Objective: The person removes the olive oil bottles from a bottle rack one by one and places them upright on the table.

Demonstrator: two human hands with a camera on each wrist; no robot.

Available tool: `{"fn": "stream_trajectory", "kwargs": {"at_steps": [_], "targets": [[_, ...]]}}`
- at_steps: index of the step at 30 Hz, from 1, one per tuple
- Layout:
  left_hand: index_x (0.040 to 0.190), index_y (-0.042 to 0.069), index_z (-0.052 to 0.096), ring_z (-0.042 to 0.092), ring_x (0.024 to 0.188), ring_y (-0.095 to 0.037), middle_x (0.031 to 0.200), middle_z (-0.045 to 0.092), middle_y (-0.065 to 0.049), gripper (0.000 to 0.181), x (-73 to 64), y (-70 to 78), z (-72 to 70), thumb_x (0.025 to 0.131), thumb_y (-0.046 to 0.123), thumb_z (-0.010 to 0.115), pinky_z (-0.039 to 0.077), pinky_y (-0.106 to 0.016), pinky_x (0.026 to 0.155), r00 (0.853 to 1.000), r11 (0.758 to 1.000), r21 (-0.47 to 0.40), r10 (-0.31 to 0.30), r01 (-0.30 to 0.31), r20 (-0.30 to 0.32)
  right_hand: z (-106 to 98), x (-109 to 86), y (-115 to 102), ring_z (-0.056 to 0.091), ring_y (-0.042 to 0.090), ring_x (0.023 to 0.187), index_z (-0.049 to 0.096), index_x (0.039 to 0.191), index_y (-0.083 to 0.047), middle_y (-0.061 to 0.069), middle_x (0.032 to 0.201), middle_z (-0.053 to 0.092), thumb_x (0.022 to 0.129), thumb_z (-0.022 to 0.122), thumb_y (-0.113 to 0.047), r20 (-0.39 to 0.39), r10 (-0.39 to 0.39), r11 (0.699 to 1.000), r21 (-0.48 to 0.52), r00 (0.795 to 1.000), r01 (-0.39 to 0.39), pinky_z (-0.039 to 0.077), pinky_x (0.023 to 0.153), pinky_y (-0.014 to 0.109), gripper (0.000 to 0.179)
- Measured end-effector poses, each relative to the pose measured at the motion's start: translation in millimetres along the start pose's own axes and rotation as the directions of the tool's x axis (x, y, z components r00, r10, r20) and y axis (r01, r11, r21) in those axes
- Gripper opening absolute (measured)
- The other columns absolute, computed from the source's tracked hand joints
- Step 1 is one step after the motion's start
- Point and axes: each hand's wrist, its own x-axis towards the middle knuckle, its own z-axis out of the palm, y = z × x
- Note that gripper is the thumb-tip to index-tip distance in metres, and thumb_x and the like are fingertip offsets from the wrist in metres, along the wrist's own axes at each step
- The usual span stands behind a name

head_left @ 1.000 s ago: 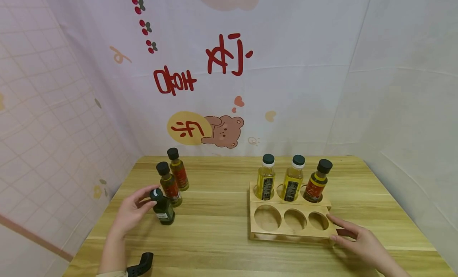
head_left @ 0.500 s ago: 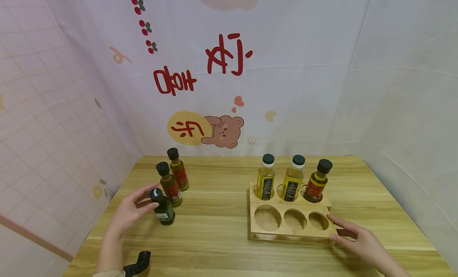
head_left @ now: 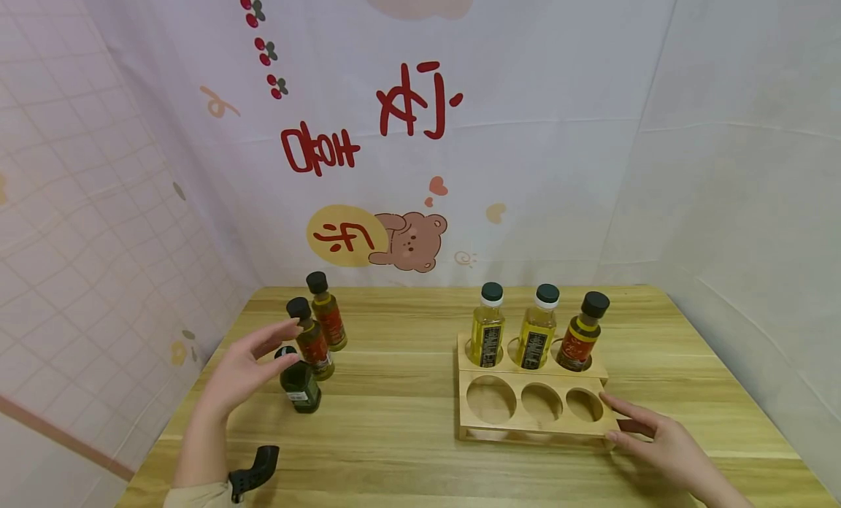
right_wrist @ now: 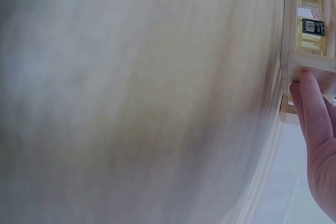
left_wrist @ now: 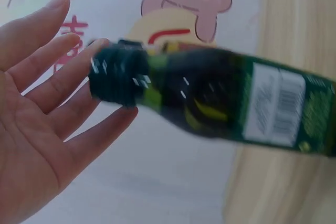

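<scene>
On the left of the table stands a small dark green oil bottle [head_left: 301, 387], upright, with a white label low on its side. My left hand [head_left: 239, 369] is beside its cap, thumb and fingers spread apart with nothing held. In the left wrist view the dark cap [left_wrist: 118, 74] overlaps the straight fingers [left_wrist: 68, 85]. A wooden two-tier bottle rack [head_left: 519, 435] stands on the right. My right hand [head_left: 663, 449] touches its right end, thumb at the front corner and index finger higher up. The right wrist view shows extended fingers [right_wrist: 315, 108] against the rack's end.
Two red-labelled bottles, a nearer one [head_left: 314, 347] and a farther one [head_left: 331, 322], stand behind the green bottle. The rack's back row holds two yellow oil bottles [head_left: 488, 336] and a red-labelled bottle [head_left: 580, 341]. Its front row has three empty holes. A patterned cloth [head_left: 545, 165] hangs behind.
My left hand, earlier pinching the green bottle's cap, has let go; its fingers have spread and lifted. The bottle stays in place. The right hand and the rack have not moved.
</scene>
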Motion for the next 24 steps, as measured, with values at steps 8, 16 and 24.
{"fn": "stream_trajectory", "kwargs": {"at_steps": [8,16,24], "targets": [[0.139,0.011,0.056,0.061,0.117,-0.021,0.125,0.066,-0.009,0.052,21.7,22.4,11.7,0.091,0.015,0.074,0.053,-0.036,0.093,0.993,0.992,0.061,0.109,-0.113,0.055,-0.3,0.2,-1.6,0.068,0.006,0.094,0.057,0.141,-0.007,-0.015,0.129,0.057,0.087,0.077,-0.021,0.003,0.036,0.999,-0.011,0.999,-0.035,0.056,0.071,0.022,0.059],[0.139,0.008,0.057,0.063,0.112,-0.029,0.120,0.068,-0.006,0.053,44.2,39.6,36.0,0.089,0.009,0.075,0.056,-0.035,0.085,0.979,0.986,-0.010,0.169,-0.169,0.117,-1.2,0.1,-2.7,0.067,0.005,0.095,0.055,0.142,-0.007,-0.018,0.130,0.055,0.088,0.076,-0.022,0.020,0.050,0.999,0.000,0.999,-0.050,0.056,0.071,0.023,0.059],[0.137,0.008,0.059,0.064,0.112,-0.027,0.115,0.069,-0.005,0.051,63.6,48.7,74.2,0.088,0.010,0.076,0.053,-0.047,0.093,0.961,0.970,-0.049,0.242,-0.238,0.132,-1.2,0.0,-3.7,0.068,0.006,0.095,0.055,0.141,-0.006,-0.020,0.129,0.054,0.088,0.076,-0.021,0.017,0.042,0.999,0.014,0.999,-0.042,0.056,0.071,0.023,0.059]]}}
